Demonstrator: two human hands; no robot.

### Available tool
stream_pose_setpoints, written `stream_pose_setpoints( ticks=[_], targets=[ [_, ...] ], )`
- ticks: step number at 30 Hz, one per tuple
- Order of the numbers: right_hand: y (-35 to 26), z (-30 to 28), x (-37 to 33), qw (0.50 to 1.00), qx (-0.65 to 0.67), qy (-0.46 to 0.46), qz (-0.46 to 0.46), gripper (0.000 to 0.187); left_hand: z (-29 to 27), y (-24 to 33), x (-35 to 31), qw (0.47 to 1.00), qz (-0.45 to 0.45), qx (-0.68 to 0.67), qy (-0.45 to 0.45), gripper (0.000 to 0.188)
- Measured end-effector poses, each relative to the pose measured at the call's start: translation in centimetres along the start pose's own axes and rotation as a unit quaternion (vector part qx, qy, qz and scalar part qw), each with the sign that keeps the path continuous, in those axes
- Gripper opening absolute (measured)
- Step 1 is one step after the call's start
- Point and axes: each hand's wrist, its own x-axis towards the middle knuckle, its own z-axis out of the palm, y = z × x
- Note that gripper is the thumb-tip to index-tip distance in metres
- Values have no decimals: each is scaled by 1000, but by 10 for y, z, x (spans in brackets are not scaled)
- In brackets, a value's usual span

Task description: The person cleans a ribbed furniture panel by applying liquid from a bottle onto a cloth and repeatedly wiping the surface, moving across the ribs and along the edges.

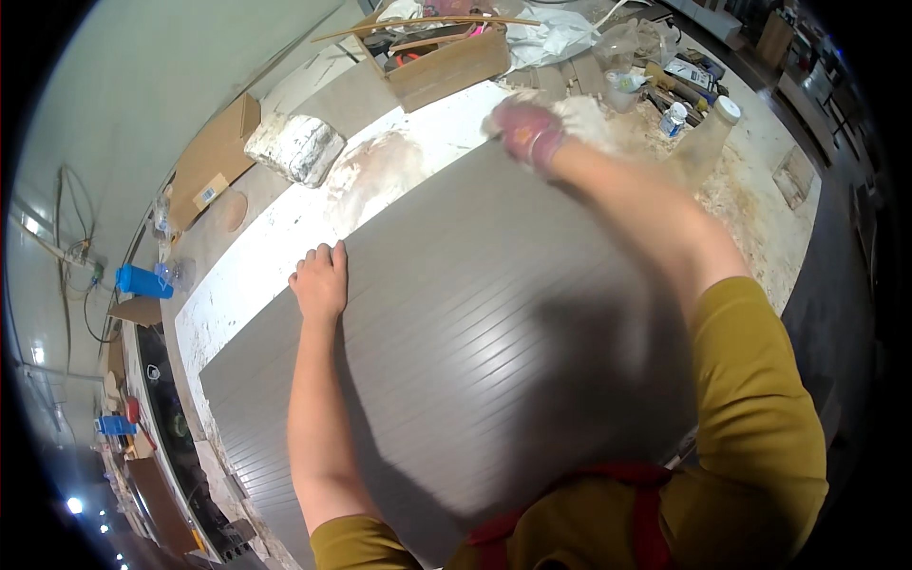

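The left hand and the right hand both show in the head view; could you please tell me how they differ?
The left hand is bare, while the right hand wears a pinkish-red glove. The left hand looks fairly sharp; the right hand is blurred. The left hand lies farther left along the far edge of the grey lined panel, the right hand farther right. Both are at that far edge.

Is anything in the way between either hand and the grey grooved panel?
Nothing visible blocks the bare left hand: it rests at the far edge of the grey grooved panel. The gloved right hand, motion-blurred, is near that edge too; whether anything lies between them there, I can't tell.
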Motion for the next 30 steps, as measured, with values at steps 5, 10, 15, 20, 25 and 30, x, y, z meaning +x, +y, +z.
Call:
stream_pose_setpoints(
  ticks=[5,10,15,20,25,30],
  targets=[
    [-8,6,-9,1000,13,-3,29,27,3,-4,0,1000,2,-2,-5,42],
    [43,-28,7,997,-8,-21,77,26,2,1,2,1000,4,5,11,42],
    [-24,24,2,955,223,126,-151,40,4,5,6,1000,8,1,4,42],
    [-56,55,-54,968,163,46,-183,39,7,-8,-2,1000,-4,6,-2,41],
    [167,27,-27,994,12,46,96,28,2,21,9,1000,17,-19,1,41],
    [76,-6,-54,997,54,35,34,31,1,4,0,1000,-8,-1,-9,41]
  ],
)
